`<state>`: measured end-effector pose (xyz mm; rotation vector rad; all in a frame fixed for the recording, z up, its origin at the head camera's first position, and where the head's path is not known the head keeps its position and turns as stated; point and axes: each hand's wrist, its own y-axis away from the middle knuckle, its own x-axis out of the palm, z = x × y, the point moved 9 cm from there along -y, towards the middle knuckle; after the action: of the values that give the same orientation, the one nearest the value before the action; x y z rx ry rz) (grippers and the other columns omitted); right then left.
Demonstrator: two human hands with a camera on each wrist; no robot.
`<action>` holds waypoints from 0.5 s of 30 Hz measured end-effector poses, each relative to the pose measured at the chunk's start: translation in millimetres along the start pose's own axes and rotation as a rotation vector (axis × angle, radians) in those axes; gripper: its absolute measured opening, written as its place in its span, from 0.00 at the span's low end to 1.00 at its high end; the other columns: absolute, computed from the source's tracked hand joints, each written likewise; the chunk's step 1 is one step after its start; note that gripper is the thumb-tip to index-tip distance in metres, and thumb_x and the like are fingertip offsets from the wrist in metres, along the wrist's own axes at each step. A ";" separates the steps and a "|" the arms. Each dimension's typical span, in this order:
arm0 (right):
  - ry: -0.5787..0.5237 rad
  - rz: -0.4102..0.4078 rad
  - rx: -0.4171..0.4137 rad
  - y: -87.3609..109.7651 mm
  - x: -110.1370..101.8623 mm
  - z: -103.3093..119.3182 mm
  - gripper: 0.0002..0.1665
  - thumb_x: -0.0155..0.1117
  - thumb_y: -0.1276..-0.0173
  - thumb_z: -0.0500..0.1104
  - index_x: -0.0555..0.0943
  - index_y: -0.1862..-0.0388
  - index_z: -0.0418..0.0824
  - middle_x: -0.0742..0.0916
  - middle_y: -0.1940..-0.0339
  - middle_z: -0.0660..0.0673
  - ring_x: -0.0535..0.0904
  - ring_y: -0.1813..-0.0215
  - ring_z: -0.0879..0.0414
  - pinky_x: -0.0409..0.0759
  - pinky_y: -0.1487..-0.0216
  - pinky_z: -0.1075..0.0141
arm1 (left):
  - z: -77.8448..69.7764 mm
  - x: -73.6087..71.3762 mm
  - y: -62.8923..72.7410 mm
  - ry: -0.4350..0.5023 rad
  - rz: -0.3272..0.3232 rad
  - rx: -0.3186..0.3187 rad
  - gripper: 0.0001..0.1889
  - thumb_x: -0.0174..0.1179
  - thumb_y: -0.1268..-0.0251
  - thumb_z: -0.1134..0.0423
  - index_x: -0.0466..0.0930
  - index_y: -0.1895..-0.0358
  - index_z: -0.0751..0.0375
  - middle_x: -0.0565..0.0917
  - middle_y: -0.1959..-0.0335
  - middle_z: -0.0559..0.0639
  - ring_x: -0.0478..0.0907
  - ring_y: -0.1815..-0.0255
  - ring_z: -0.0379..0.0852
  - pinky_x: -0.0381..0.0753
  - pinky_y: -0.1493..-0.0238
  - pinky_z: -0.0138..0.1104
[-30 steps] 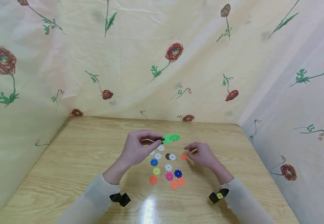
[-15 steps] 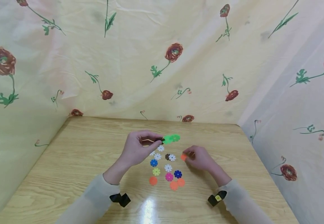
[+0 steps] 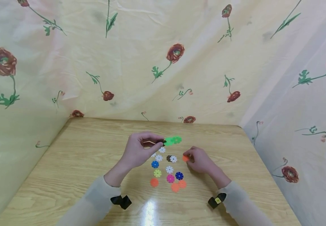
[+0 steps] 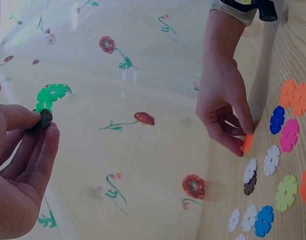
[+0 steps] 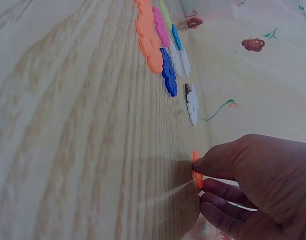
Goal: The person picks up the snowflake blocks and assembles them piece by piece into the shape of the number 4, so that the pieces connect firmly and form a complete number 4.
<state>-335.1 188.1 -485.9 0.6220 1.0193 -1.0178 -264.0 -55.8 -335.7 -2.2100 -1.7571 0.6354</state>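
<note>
My left hand (image 3: 139,150) is raised above the table and pinches a dark brown notched disc (image 4: 43,120) between thumb and fingers. Joined to that disc are green notched discs (image 3: 172,140), which stick out to the right in the head view. My right hand (image 3: 200,160) is low at the table, right of the scattered discs. Its thumb and fingertips pinch an orange notched disc (image 5: 196,170) by the edge. Left of that hand, a white disc (image 3: 173,159) partly covers a brown disc (image 3: 168,158).
Several loose discs lie on the wooden table (image 3: 95,147): white (image 3: 169,169), blue (image 3: 155,164), yellow-green (image 3: 157,173), pink (image 3: 170,179), dark blue (image 3: 179,175) and orange (image 3: 154,182). A flowered cloth (image 3: 140,62) hangs behind and on both sides.
My right hand has come down to the orange disc on the right; its fingers have closed and now pinch it. The left hand has stayed put with its joined discs.
</note>
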 end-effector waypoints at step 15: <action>-0.078 0.041 0.032 2.2 0.1 -3.5 0.11 0.71 0.31 0.33 0.78 0.57 0.45 0.82 0.66 0.51 0.75 0.64 0.58 0.77 0.63 0.68 | 0.8 -1.9 0.0 -0.012 -0.004 -0.025 0.07 0.71 0.33 0.73 0.92 0.54 0.66 0.93 0.56 0.61 0.92 0.60 0.40 0.93 0.56 0.34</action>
<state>-334.5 191.8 -487.6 0.6225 0.9200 -1.0160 -264.7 -57.7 -336.1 -2.2231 -1.7841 0.6312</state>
